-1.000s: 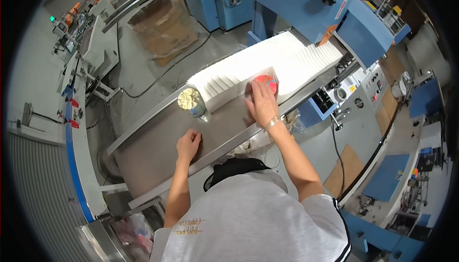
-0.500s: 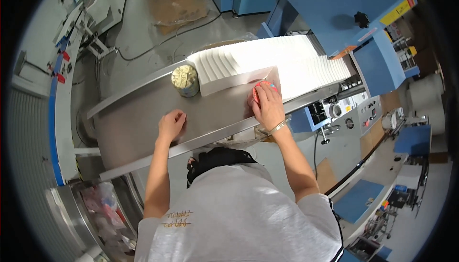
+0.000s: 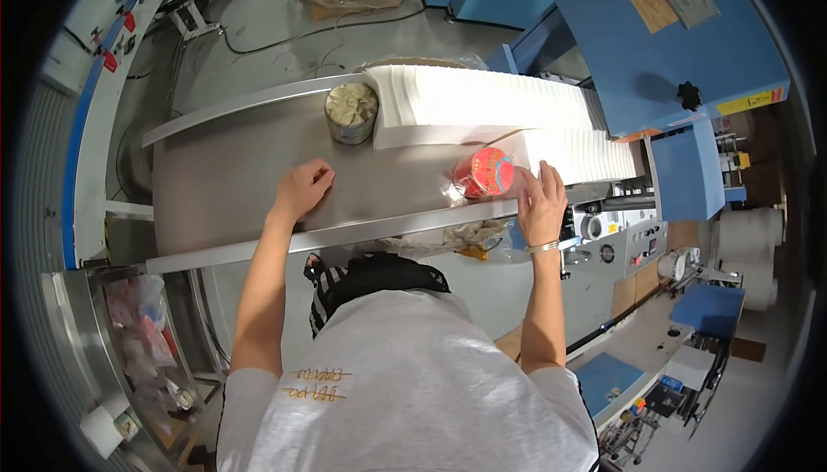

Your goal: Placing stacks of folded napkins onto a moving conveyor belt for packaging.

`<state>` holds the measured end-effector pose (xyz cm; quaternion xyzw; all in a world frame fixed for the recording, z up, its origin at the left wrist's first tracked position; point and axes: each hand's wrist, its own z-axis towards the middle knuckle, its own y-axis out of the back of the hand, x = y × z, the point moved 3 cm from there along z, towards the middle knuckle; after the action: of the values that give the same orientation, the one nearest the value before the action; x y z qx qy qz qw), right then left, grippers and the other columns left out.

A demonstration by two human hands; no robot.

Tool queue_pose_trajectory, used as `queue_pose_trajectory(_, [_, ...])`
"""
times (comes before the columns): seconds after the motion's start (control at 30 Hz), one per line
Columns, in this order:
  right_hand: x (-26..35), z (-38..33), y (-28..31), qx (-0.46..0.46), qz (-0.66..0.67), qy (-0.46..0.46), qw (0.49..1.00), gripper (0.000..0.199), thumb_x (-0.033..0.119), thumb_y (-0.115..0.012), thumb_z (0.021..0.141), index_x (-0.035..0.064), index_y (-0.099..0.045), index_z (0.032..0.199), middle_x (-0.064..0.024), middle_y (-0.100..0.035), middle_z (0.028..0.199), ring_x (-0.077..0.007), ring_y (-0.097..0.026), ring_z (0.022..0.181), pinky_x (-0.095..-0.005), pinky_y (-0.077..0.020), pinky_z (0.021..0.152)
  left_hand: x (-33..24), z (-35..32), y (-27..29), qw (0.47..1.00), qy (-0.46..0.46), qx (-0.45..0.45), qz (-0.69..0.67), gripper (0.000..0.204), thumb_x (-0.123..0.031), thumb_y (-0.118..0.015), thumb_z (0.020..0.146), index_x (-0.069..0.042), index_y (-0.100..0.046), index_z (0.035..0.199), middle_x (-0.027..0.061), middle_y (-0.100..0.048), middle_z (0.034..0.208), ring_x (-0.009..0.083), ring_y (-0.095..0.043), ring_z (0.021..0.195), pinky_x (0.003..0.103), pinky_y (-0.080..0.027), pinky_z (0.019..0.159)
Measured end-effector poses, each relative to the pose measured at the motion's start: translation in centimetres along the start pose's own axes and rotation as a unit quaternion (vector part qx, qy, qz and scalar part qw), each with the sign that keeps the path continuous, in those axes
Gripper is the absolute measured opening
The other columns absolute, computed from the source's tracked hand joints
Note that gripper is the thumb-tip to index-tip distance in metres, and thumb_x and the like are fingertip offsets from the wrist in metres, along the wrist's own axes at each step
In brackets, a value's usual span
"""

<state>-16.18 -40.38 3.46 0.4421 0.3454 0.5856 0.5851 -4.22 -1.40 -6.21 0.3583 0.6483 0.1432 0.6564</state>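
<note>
My left hand [image 3: 304,189] rests over the brown-grey metal table [image 3: 233,162], fingers curled closed, with nothing visible in them. My right hand [image 3: 542,203] has its fingers spread at the near face of the row of white stacked sheets or trays [image 3: 581,149]; whether the fingertips touch it I cannot tell. Just left of those fingers lies a round red tub [image 3: 484,172] in clear plastic wrap, apart from the hand. Farther left, a round container [image 3: 351,113] with a crumpled cream-coloured top stands against the end of the white row.
Metal rails [image 3: 345,235] edge the table front and back. At its right end stands a blue machine [image 3: 655,50] with a black knob. Below left is a metal bin [image 3: 142,334] of plastic wrappings. A cable [image 3: 319,34] crosses the floor behind.
My right hand has let go of the red tub and shifted right, its fingers spreading. The tub now stands uncovered. The left hand stays curled. The whole view has shifted.
</note>
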Motion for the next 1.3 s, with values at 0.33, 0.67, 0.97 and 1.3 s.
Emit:
queue_pose_trajectory(0.33, [6.1, 0.6, -1.0, 0.006, 0.038, 0.091, 0.995, 0.047, 0.019, -0.074, 0.072, 0.0102, -0.060, 0.115, -0.0109, -0.055, 0.126, -0.0335, -0.046, 0.119, -0.0451, -0.0344, 0.100, 0.2, -0.4, -0.4, 1.000, -0.016, -0.023, -0.005, 0.018, -0.028, -0.061, 0.084, -0.011, -0.066, 0.086, 0.0084, -0.067, 0.072, 0.0282, -0.065, 0.067, 0.036, -0.049, 0.061])
queue_pose_trajectory(0.67, [9.6, 3.9, -0.7, -0.026, 0.121, 0.126, 0.984, 0.049, 0.024, -0.075, 0.068, 0.0094, -0.059, 0.112, -0.0131, -0.051, 0.127, -0.0352, -0.042, 0.122, -0.0513, -0.0296, 0.101, -4.6, 0.5, 2.2, 0.969, -0.172, -0.175, 0.041, 0.025, -0.018, -0.068, 0.075, -0.009, -0.064, 0.099, 0.0116, -0.064, 0.093, 0.0304, -0.061, 0.088, 0.037, -0.049, 0.072])
queue_pose_trajectory(0.97, [19.7, 9.9, -7.3, -0.065, 0.156, 0.205, 0.964, 0.033, 0.029, -0.064, 0.079, 0.0178, -0.062, 0.110, -0.0160, -0.044, 0.136, -0.0393, -0.037, 0.126, -0.0520, -0.0296, 0.102, -6.6, 8.5, 0.9, 0.969, -0.152, -0.103, 0.164, 0.101, -0.043, -0.080, 0.062, -0.003, -0.031, 0.141, 0.0254, -0.039, 0.137, 0.0432, -0.036, 0.127, 0.050, -0.032, 0.103])
queue_pose_trajectory(1.3, [17.7, 10.7, -9.0, -0.017, 0.145, 0.181, 0.973, 0.033, 0.023, -0.064, 0.075, 0.0165, -0.062, 0.107, -0.0165, -0.044, 0.135, -0.0379, -0.039, 0.126, -0.0489, -0.0327, 0.099, -9.8, 1.4, 4.6, 0.948, -0.127, 0.254, 0.142, 0.070, -0.045, -0.073, 0.070, -0.002, -0.053, 0.121, 0.0197, -0.054, 0.115, 0.0337, -0.054, 0.106, 0.039, -0.044, 0.092])
